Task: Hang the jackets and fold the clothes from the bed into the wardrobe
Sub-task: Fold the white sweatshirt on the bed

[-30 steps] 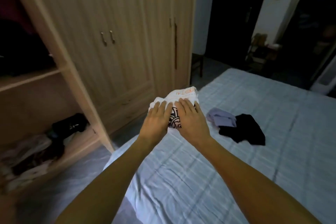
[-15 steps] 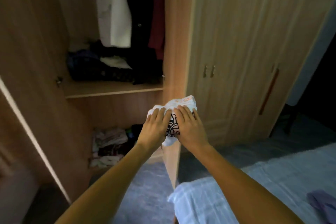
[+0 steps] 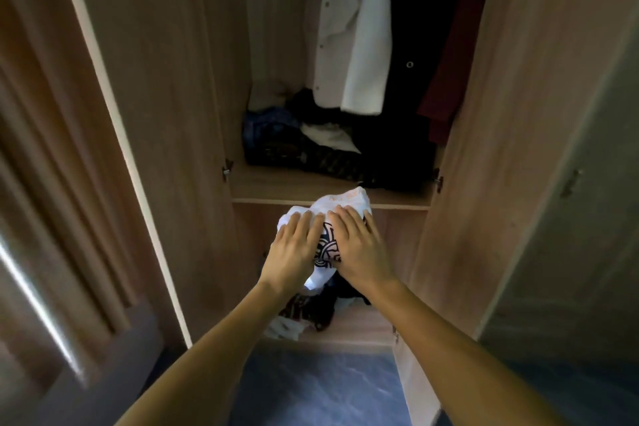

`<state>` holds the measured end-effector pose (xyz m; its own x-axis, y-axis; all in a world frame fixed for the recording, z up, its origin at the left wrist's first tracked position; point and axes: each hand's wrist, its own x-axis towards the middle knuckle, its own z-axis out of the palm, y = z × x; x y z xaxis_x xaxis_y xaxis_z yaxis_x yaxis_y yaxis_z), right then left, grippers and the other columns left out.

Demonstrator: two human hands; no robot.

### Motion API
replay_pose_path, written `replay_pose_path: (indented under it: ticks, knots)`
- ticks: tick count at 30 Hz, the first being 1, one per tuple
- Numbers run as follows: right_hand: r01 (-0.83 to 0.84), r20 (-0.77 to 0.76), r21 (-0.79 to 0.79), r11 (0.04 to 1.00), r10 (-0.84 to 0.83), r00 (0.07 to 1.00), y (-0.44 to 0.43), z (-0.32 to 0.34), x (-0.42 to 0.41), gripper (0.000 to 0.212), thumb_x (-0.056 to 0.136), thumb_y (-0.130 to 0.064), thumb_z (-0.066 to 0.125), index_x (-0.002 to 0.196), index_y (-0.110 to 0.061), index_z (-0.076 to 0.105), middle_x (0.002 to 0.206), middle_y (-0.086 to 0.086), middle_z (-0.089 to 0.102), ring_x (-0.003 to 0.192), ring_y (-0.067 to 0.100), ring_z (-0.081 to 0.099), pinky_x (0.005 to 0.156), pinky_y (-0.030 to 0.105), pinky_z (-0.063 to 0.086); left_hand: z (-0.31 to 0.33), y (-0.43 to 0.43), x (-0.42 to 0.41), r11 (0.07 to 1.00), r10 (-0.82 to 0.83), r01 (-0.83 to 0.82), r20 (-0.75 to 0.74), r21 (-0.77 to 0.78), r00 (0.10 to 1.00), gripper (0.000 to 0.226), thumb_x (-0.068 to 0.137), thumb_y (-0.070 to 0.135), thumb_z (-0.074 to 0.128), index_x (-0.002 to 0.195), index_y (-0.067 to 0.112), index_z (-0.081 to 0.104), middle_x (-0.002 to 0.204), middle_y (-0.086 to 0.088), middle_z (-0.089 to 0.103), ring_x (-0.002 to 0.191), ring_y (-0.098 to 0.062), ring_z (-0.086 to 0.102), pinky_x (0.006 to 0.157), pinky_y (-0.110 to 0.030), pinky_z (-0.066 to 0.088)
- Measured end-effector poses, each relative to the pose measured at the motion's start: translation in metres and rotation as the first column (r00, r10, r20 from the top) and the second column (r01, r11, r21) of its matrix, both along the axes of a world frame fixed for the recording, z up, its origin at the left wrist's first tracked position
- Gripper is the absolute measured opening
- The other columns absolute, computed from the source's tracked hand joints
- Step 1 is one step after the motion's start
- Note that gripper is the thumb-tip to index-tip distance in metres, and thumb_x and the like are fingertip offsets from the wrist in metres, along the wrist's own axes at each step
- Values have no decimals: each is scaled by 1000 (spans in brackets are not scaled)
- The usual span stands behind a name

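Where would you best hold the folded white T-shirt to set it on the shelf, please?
Probably by its two sides, from above: the T-shirt is a soft folded bundle, so the left hand and right hand spread flat on top keep it folded.

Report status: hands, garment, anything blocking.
Left hand and right hand both hold folded white garment. In front of shelf, not yet placed. Dark clothes pile crowds shelf.
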<state>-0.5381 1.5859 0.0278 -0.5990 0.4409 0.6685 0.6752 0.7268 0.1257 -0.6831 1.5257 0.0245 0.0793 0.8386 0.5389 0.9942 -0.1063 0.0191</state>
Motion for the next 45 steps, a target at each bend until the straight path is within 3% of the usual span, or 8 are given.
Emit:
replay_pose_path:
  ticks: [7,21,26,31,34,38,41,45]
  knots:
    - [-96,-24,27,995,97,995,131,-19,-63,71,69,-23,78,128,-5,42,126,13,60,120,28,55,101,47,43,-3,108,-49,995,101,-101,6,-3,995,57,82,19,22,126,0,52,120,-16,57,111,-36,55,85,-46,52]
    - [-242,-30,-44,969,241,970,344,-1,-204,66,61,-21,80,121,-5,59,121,12,62,115,27,58,99,46,44,19,302,-172,972,230,-230,0,-52,973,61,79,29,29,119,-7,59,114,-27,61,107,-44,59,85,-53,52]
    - [-213,-46,-55,976,211,976,400,2,-262,65,61,-17,81,121,-4,59,120,13,63,113,27,60,99,48,43,16,368,-240,977,208,-209,-38,-32,977,46,82,19,35,125,4,43,111,-26,64,100,-41,64,78,-52,55]
    - [-208,55,-168,964,220,974,438,-47,-312,76,58,-27,86,124,-3,56,119,15,64,112,28,61,96,54,46,-48,412,-298,949,249,-257,-65,-182,966,67,73,42,58,127,6,40,114,-22,65,100,-39,65,77,-52,55]
    - [-185,154,-357,916,253,955,435,-113,-324,86,53,-49,86,123,-8,57,119,12,64,112,26,61,93,52,47,-121,412,-305,908,293,-279,-3,-312,956,56,78,27,56,129,10,38,116,-17,66,100,-36,66,71,-50,58]
    - [-154,218,-468,870,283,934,435,-155,-317,89,69,-70,58,134,-9,47,132,13,55,122,27,52,102,53,36,-162,407,-302,895,292,-217,146,-390,945,98,52,35,90,133,14,38,128,-13,59,114,-34,59,87,-50,52]
    - [-209,187,-524,826,351,918,447,-145,-311,98,75,-82,33,143,-11,36,145,14,40,134,29,38,109,50,26,-158,407,-316,932,186,-130,139,-339,973,98,68,56,72,145,18,23,146,-18,39,132,-39,39,100,-59,36]
    - [-250,-34,-568,784,280,959,451,-136,-315,76,88,-67,27,137,-12,46,151,15,31,141,28,24,108,49,25,-161,411,-319,931,198,-134,160,-341,967,102,76,68,55,148,36,-9,157,-12,13,144,-29,12,109,-55,18]
